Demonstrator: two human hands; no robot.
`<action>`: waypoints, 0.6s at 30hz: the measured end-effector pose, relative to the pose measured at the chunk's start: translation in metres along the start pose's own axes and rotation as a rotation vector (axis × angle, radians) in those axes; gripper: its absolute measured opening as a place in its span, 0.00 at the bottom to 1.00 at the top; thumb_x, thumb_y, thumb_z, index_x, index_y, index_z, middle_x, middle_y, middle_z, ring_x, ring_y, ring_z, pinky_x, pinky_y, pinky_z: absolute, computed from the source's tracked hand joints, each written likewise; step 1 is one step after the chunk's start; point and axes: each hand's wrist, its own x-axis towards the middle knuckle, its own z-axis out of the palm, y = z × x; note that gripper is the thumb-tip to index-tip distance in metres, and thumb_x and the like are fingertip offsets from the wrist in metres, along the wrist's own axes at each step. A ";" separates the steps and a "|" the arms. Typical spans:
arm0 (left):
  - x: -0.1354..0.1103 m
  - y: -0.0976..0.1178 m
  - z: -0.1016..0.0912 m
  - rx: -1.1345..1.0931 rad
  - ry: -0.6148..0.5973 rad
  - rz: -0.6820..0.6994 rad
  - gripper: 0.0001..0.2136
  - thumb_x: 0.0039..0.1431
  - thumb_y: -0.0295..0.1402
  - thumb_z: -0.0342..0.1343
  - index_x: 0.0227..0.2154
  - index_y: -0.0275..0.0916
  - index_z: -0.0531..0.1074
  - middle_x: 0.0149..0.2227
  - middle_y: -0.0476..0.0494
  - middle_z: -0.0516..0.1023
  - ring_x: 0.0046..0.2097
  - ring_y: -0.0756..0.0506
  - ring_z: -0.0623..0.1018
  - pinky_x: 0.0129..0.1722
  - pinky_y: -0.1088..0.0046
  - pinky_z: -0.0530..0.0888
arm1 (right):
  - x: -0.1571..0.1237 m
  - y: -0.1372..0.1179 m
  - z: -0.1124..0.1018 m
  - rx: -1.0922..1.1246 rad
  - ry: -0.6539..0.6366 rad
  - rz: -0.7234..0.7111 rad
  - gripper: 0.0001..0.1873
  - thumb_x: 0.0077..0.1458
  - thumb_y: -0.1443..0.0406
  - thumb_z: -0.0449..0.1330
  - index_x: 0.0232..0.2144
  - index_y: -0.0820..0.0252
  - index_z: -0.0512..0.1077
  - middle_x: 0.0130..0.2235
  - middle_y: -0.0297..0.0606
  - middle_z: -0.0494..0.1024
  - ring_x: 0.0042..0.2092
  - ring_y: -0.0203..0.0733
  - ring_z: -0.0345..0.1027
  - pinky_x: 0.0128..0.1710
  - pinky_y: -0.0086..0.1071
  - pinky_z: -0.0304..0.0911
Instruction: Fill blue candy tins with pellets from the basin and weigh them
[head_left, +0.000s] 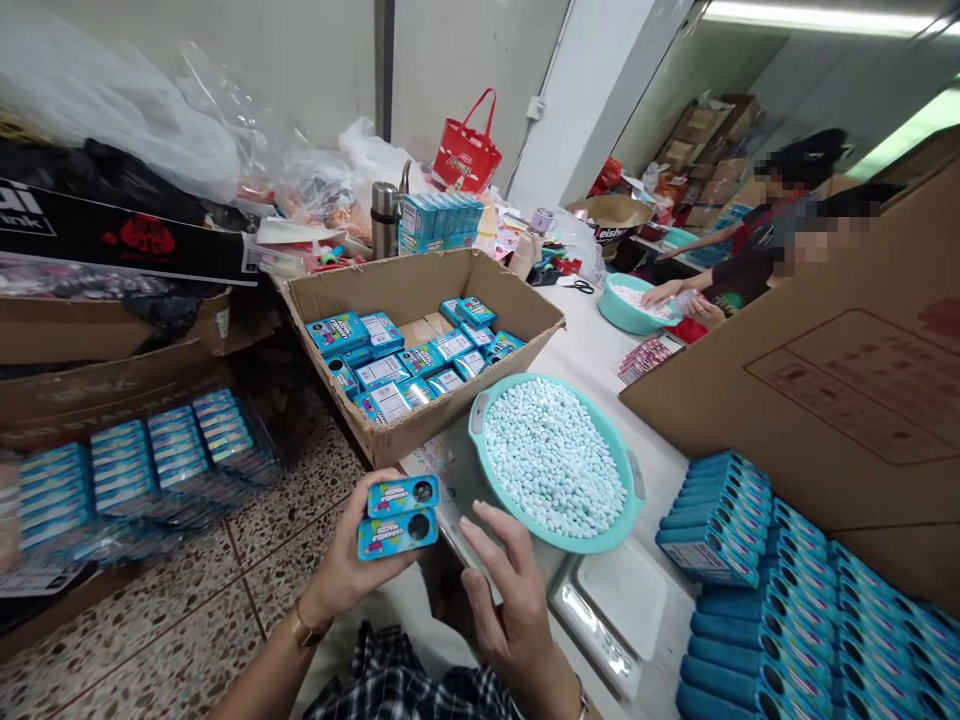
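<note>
Two small blue candy boxes, each with a dark round spot on its end, sit side by side in my left hand, whose fingers wrap around them. To their right my right hand is held up with its fingers apart and nothing in it. Just beyond it stands a turquoise basin with grey handles, full of small pale blue and white candies. Behind my left hand, an open cardboard box contains a jumble of blue candy boxes.
Stacks of blue boxes stand at the right beside a large cardboard panel. A white scale lies below the basin. Wrapped packs fill a carton at left. Co-workers' hands are at another basin.
</note>
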 end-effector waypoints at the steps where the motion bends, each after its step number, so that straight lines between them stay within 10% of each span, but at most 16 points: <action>1: -0.006 -0.005 -0.007 0.019 0.022 -0.025 0.34 0.45 0.30 0.68 0.54 0.46 0.59 0.57 0.41 0.65 0.54 0.38 0.72 0.53 0.62 0.71 | -0.007 0.010 0.011 0.008 -0.008 0.040 0.28 0.61 0.69 0.51 0.62 0.47 0.59 0.61 0.44 0.63 0.62 0.51 0.57 0.58 0.51 0.61; 10: -0.026 -0.006 -0.042 0.048 0.054 -0.031 0.35 0.42 0.32 0.69 0.55 0.45 0.60 0.58 0.38 0.64 0.57 0.36 0.69 0.57 0.58 0.68 | 0.057 0.081 0.103 -0.143 -0.212 0.143 0.34 0.57 0.75 0.47 0.66 0.64 0.49 0.67 0.54 0.50 0.68 0.55 0.42 0.64 0.55 0.49; 18: -0.022 0.008 -0.030 -0.031 0.062 -0.062 0.39 0.41 0.36 0.69 0.58 0.44 0.59 0.57 0.37 0.66 0.56 0.32 0.70 0.53 0.55 0.71 | -0.004 0.091 0.078 -0.298 -0.301 0.099 0.36 0.52 0.80 0.47 0.63 0.60 0.57 0.64 0.47 0.59 0.65 0.50 0.51 0.62 0.43 0.56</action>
